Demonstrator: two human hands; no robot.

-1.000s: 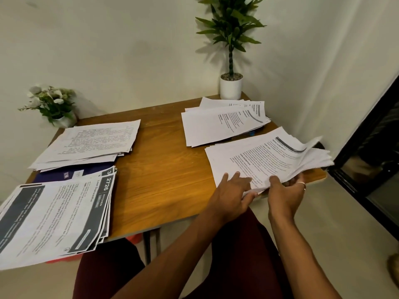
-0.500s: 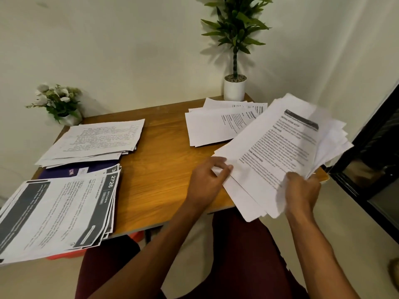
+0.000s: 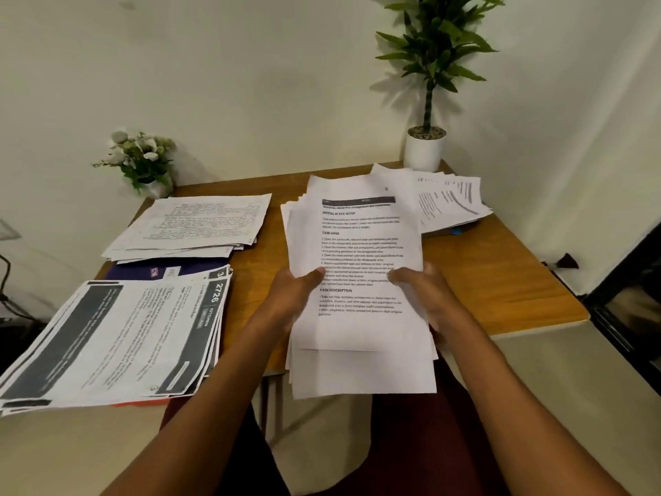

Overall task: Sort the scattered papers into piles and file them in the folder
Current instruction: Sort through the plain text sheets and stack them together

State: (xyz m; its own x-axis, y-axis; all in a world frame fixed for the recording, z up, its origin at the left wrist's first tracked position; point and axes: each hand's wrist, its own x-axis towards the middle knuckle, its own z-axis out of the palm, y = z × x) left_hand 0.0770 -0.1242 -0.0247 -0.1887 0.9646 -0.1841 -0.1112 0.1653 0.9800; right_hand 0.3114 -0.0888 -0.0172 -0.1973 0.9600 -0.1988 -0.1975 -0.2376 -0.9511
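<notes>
Stack of papers (image 3: pixel 361 252) hangs over the table (image 3: pixel 500 281) at 6 o'clock — left hand (image 3: pixel 293 298) grips its 9 o'clock edge, right hand (image 3: pixel 425 295) its 3 o'clock; sheets ragged, so tap them square first.

White sheets (image 3: pixel 361 252) in black print, charcoal-banded pages (image 3: pixel 107 338), navy folder (image 3: pixel 139 271), honey wood-grain table (image 3: pixel 500 281); green plant (image 3: pixel 434 41) in white pot (image 3: pixel 424 152)

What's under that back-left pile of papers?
What looks like a dark blue folder shows beneath the back-left pile, its near part covered by the dishwasher stack. How far it runs under either is hidden.
</notes>
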